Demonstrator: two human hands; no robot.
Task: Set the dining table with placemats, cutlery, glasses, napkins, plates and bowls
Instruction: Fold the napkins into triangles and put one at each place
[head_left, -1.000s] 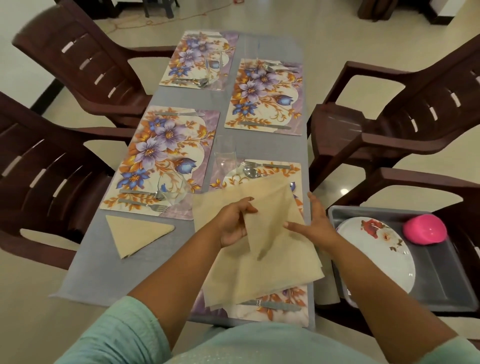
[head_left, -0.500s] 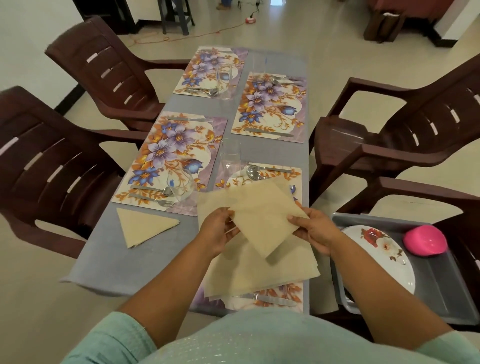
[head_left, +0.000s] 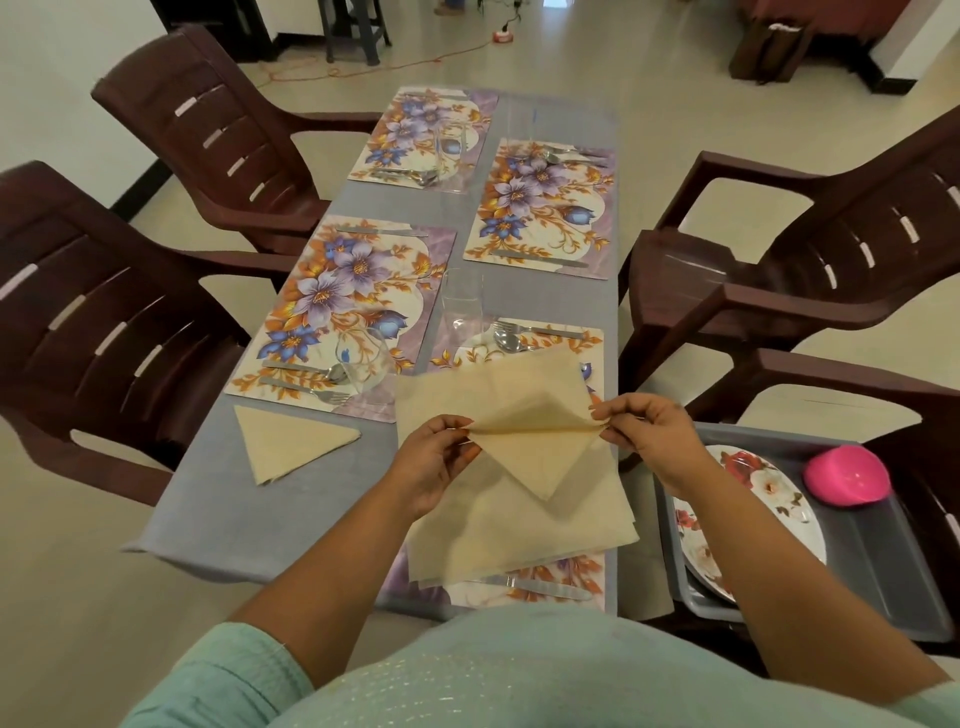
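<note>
1. The left hand (head_left: 434, 460) pinches one corner of a beige napkin (head_left: 540, 457) between its thumb and fingers.
2. The right hand (head_left: 647, 434) pinches the other corner of that napkin, with the fingers curled in.
3. The napkin is stretched between the two hands and folded along that line, so one point hangs down (like a triangle) and the other part stands up behind it.
4. Under the hands lies a pile of flat napkins (head_left: 519, 535) of the same colour. It rests on the near right placemat (head_left: 540, 582) and hides most of it.
5. A folded napkin (head_left: 288, 441) lies by itself on the grey table (head_left: 218, 519), just beside the near edge of the near left placemat (head_left: 343, 312).
6. Two more flowered placemats lie farther up the table, the far left placemat (head_left: 415, 135) and the far right placemat (head_left: 540, 208).
7. A clear glass (head_left: 462, 306) stands at the far left corner of the near right placemat. Another glass (head_left: 363, 364) stands on the near left placemat, next to a spoon and fork (head_left: 311, 379).
8. On the person's right, a grey tray (head_left: 883, 561) sits on a chair. In it are flowered plates (head_left: 748, 514) and a pink bowl (head_left: 847, 475) turned upside down.
9. Brown plastic chairs (head_left: 104, 322) stand on both sides of the table.
</note>
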